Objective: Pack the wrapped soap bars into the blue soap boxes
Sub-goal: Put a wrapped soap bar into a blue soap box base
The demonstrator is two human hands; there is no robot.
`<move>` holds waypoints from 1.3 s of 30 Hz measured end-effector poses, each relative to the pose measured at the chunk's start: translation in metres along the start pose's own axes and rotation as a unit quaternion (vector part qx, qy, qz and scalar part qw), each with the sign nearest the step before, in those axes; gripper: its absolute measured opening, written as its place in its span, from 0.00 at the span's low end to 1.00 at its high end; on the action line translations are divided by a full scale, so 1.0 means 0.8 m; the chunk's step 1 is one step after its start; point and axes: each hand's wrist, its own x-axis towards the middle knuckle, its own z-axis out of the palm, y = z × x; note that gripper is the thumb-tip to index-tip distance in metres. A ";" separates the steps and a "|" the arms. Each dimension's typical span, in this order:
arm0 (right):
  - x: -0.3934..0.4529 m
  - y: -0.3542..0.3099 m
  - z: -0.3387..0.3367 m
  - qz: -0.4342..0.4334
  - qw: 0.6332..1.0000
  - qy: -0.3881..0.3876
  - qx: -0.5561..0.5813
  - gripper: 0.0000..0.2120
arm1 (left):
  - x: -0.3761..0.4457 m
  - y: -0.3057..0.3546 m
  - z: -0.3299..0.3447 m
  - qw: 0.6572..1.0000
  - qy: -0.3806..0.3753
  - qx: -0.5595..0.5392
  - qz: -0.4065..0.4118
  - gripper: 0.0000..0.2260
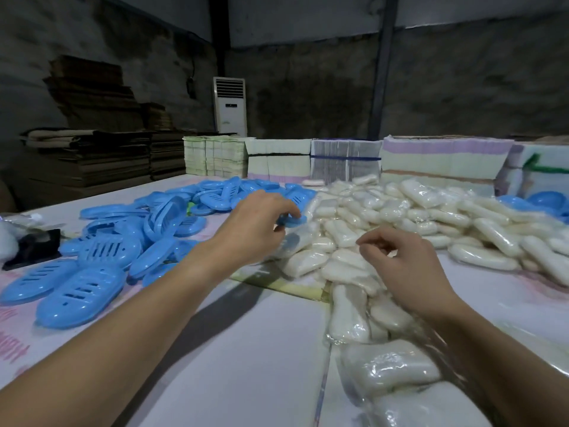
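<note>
1. Your left hand (257, 223) pinches a blue soap box piece (291, 220) at the seam between the piles, likely lifting it for filling.
2. Your right hand (403, 260) hovers over the wrapped soap bars (381, 211), fingers loosely curled, grasping nothing.
3. Blue soap boxes (123, 241) fill the counter's (246, 349) left side, soap the right: one pile per hand.

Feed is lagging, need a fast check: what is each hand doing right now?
Left hand: fingers reach to a blue soap box piece; whether they grip it cannot be told.
Right hand: fingers loosely curled, holding nothing, above the wrapped soap bars.
</note>
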 end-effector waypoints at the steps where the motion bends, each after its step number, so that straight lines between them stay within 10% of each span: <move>1: 0.003 0.002 -0.004 0.016 0.999 0.026 0.012 0.10 | 0.005 0.009 0.004 1.000 0.016 -0.022 0.015 0.14; 8: 0.017 0.014 -0.041 0.133 0.961 0.204 0.127 0.08 | 0.034 0.078 0.043 0.951 0.019 -0.303 0.052 0.08; 14: 0.018 0.020 -0.043 0.256 0.939 0.097 0.207 0.10 | 0.000 0.081 0.083 0.939 -0.072 -0.323 0.090 0.13; 30: 0.011 0.033 -0.053 0.270 0.958 0.072 0.070 0.09 | -0.007 0.074 0.106 0.929 -0.105 -0.354 0.019 0.09; 39: 0.009 0.039 -0.056 0.239 0.969 0.055 -0.029 0.09 | -0.007 0.078 0.107 0.925 -0.104 -0.364 -0.007 0.22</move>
